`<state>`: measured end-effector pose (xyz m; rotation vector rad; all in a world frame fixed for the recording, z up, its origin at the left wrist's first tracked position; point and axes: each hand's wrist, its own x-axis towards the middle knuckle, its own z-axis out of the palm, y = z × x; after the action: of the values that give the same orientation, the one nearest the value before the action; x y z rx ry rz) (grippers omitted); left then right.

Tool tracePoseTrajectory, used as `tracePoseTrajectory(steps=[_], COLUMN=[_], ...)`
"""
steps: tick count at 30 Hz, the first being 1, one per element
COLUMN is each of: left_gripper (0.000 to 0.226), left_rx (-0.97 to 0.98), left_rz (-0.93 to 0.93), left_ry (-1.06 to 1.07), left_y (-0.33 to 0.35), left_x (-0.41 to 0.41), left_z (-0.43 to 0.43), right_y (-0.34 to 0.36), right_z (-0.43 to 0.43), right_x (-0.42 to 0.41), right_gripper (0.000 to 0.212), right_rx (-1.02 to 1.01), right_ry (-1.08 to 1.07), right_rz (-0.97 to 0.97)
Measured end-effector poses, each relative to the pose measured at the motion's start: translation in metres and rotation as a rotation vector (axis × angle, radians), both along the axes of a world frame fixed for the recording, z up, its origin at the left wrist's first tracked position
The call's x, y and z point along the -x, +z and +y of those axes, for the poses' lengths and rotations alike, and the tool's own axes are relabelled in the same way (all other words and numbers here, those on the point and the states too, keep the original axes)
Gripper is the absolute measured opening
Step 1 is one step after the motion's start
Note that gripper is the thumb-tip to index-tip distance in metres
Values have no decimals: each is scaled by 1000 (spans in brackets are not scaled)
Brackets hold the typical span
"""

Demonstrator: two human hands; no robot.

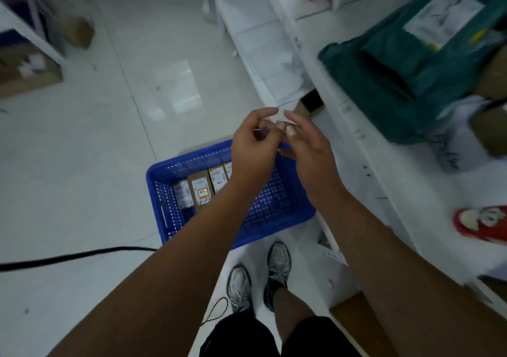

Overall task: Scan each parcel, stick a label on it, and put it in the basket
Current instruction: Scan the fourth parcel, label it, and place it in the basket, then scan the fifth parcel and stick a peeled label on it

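Both hands meet above the blue basket [274, 208] on the floor, the left hand [253, 153] and right hand [308, 151] with fingertips pinched together on something small and pale; what it is I cannot tell. Boxed parcels [203, 189] with white labels stand along the basket's far-left wall, print unreadable. A green parcel [406, 63] with a blurred label lies on the bench [384, 181].

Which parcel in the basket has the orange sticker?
The second parcel from the left in the blue basket: its white label carries an orange sticker, with handwriting below on the cardboard. The neighbouring parcels show only plain white labels.
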<state>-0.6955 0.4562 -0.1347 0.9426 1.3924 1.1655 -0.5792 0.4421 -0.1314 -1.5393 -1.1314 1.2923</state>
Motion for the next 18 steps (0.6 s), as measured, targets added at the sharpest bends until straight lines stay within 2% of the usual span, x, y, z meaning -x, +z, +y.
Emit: tracePoseTrajectory(steps=[4, 9, 18], left_gripper=[25, 25, 18], left_rx=[-83, -155, -237], left_rz=[51, 12, -70], left_ry=[-121, -217, -581], left_y=[85, 167, 232], left_x=[-8, -25, -124], left_z=[-38, -99, -227], right_y=[83, 161, 227], right_z=[-53, -132, -291], right_x=[-17, -44, -134], right_gripper=[36, 28, 27], right_rx=[-52, -71, -105], right_ry=[-78, -182, -521], right_rz=[22, 89, 43])
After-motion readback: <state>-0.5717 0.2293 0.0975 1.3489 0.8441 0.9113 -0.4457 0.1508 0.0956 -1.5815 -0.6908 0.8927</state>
